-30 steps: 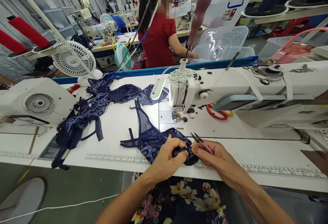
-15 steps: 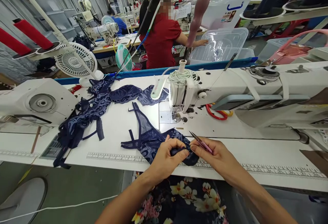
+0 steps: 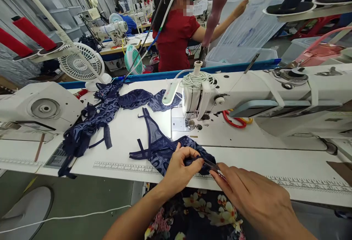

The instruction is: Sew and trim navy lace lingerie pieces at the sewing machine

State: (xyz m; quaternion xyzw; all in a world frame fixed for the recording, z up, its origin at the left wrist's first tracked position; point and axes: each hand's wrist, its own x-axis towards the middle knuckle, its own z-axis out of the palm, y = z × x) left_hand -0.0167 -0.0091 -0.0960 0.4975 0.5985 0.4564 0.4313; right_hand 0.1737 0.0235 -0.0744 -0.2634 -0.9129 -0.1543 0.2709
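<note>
A navy lace bra [image 3: 159,155] lies partly on the table's front edge, its straps spread to the left. My left hand [image 3: 183,166] pinches the edge of its cup between thumb and fingers. My right hand [image 3: 247,185] is closed around a pair of thread snips [image 3: 217,169] with pinkish handles. Their tips touch or nearly touch the fabric right beside my left fingertips; the exact contact point is too small to make out.
Behind the bra stands a white sewing machine [image 3: 203,97], with red-handled scissors [image 3: 233,120] under its arm. More navy lace pieces [image 3: 96,122] lie to the left, near a second machine [image 3: 41,108]. A co-worker in red [image 3: 176,38] is beyond the table, by clear plastic bins [image 3: 242,55].
My right hand has turned over, knuckles up, bringing the snips' tips from pointing away to the fabric at my left fingers. The co-worker's arm has risen, tilting up a clear lid.
</note>
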